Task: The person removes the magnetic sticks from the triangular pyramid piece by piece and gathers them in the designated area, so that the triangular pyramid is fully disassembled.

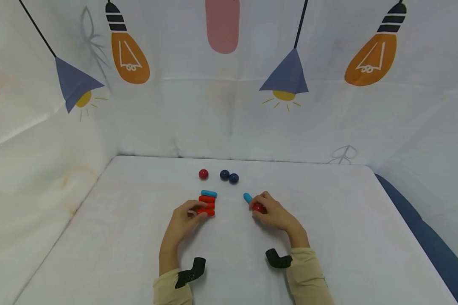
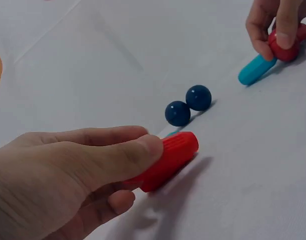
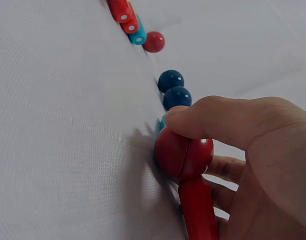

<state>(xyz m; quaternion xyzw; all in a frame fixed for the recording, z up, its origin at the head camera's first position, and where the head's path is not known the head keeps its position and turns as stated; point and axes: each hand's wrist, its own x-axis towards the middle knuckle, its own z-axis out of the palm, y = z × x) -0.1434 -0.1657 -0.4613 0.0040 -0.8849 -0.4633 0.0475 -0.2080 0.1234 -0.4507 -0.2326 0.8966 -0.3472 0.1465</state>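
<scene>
Left hand [image 1: 181,222] down on the white desk [image 1: 118,220], thumb and fingers [image 2: 118,150] curled round the nearest red stick [image 1: 206,212] of a small stack, gripping it at its near end. Stack made of three red sticks lying side by side, with a blue stick [image 1: 208,193] at the far edge, all touching in a row. Right hand [image 1: 272,214] off to the right, well apart from the stack, fingers [image 3: 212,120] clenched on a red ball [image 3: 173,152] pressed to the end of a red rod [image 3: 198,210]; ball and rod joined under the thumb, low on the desk. Second blue stick [image 1: 248,198] poking out just beyond the right fingertips, touching or almost touching the red ball; cannot tell which. Farther back, two dark blue balls [image 1: 229,176] touching each other, and a lone red ball [image 1: 203,173] to their left, near but apart. From the left wrist view, the gripped red stick lies ribbed and tilted out from under the thumb, dark blue balls just behind it. Beige sleeves [image 1: 309,275] and black wrist mounts [image 1: 191,273] at the bottom of the head view. Printed cloth [image 1: 229,84] with lamps and bulbs hanging behind the desk.
</scene>
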